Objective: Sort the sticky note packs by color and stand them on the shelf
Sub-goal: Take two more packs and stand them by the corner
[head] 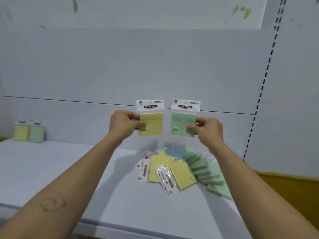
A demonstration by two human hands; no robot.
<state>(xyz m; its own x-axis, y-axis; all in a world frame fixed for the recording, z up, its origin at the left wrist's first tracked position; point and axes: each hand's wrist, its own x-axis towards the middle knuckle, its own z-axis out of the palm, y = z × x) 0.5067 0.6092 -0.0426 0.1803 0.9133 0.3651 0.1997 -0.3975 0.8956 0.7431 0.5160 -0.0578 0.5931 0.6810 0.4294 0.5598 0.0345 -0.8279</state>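
Okay so your left hand (126,124) is up in the middle of the frame, grip pinched on the left edge of a yellow sticky note pack (152,125) in clear plastic with a white header card, thumb on the front, the other fingers tucked behind. Your right hand (207,129) mirrors it just right of centre, grip clamped on the right edge of a mint green sticky note pack (183,123) with the same kind of header. You've got both held upright in the air, side by side with a narrow gap between them, headers on top reading STICKY NOTE, in front of the white back panel (138,66). Below them, lower centre, a loose pile of packs (183,176) lies on the white shelf (69,169): yellow ones at the front with their headers pointing lower left, a pale blue pack (177,151) at the back, and a fanned row of green packs (203,171) overlapping each other on the right side. Way over at the left edge of the frame a standing yellow pack (21,132) and a standing green pack (36,134) are upright on the shelf by the back panel, touching side by side; it's blurry there, so I can't tell if more sit behind them. On the right there's a white upright strip (264,80) with a column of dark slots. Also, there's a little smiley doodle (51,203) on your left forearm, lower left.
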